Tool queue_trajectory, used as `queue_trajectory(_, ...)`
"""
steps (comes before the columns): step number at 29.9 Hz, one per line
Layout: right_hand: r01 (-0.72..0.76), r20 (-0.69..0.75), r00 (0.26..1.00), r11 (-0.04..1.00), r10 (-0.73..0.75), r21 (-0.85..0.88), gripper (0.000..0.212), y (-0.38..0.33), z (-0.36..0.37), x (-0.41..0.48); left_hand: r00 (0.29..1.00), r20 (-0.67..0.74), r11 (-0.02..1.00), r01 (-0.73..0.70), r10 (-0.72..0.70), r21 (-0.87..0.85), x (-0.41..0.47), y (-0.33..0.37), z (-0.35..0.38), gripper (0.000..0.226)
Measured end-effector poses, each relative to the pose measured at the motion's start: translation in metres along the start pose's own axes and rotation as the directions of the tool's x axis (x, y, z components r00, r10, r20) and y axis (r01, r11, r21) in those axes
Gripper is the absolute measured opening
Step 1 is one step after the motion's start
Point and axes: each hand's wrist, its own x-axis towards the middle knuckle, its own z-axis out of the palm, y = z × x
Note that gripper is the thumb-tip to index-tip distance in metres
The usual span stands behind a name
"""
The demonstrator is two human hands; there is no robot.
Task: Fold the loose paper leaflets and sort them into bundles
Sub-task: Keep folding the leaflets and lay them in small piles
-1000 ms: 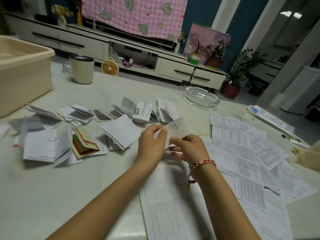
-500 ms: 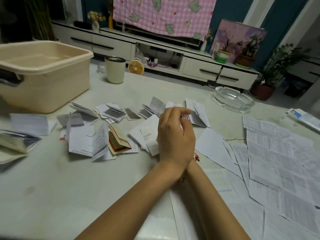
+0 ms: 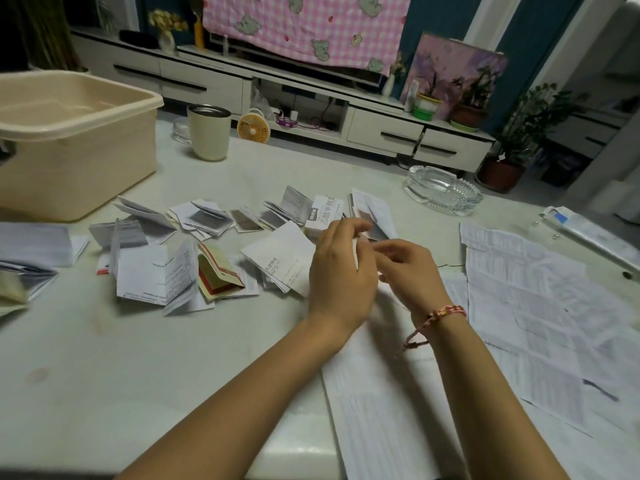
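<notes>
Head view, mid-fold. Your left grip (image 3: 341, 271) and right grip (image 3: 412, 271) meet above the desk (image 3: 138, 375), raised clear of the paper, probably so that the crease can be worked in the air between the fingers. The left grip is curled and pinches a small leaflet (image 3: 355, 254). Only a narrow white edge of it shows beside the thumb; the rest is hidden behind the grip. The right grip, with a woven bracelet (image 3: 436, 315) at the wrist, has its fingers bent toward that same edge, touching or almost touching the left. Motion blur prevents saying whether it pinches the leaflet or holds nothing.

The leaflet thus lies between the two grips, nearer the left, over the gap that separates two stocks of paper. Folded leaflets (image 3: 277, 265) lie scattered to the left and beyond the grips, several sprung half open, none yet gathered into a tidy bundle. Flat unfolded sheets (image 3: 519, 299) overlap on the right and below the wrists. This layout probably serves the work: raw sheets by the right, finished ones set down to the left. Judged so, folding is well along but sorting has hardly begun.

A beige plastic tub (image 3: 69, 150), a cup (image 3: 209, 136) and a glass ashtray (image 3: 443, 190) stand toward the far side of the desk, well apart from the grips.
</notes>
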Motion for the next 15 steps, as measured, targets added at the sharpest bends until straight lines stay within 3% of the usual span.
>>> queue_trajectory(3,-0.050,-0.070,0.996,0.999,0.049,-0.011,0.016,-0.002,-0.036,-0.019,0.985,0.167,0.998,0.020,-0.031,0.065,-0.007,-0.005,0.005,0.029)
queue_trajectory(7,-0.160,-0.167,0.981,0.911,0.103,-0.380,0.049,0.021,-0.081,-0.038,0.938,0.342,0.992,0.017,-0.060,0.129,-0.015,-0.007,0.011,0.022)
queue_trajectory(9,-0.197,-0.103,0.980,0.844,0.167,-0.499,0.074,0.032,-0.103,-0.049,0.909,0.411,0.990,0.005,-0.063,0.142,-0.018,-0.006,0.014,0.022)
queue_trajectory(11,-0.242,0.001,0.960,0.835,0.279,-0.494,0.091,0.041,-0.122,-0.057,0.892,0.448,0.990,0.005,-0.069,0.142,-0.020,-0.005,0.015,0.022)
queue_trajectory(15,-0.317,0.117,0.895,0.798,0.431,-0.513,0.098,0.057,-0.145,-0.065,0.881,0.468,0.992,0.014,-0.070,0.123,-0.022,-0.003,0.017,0.022)
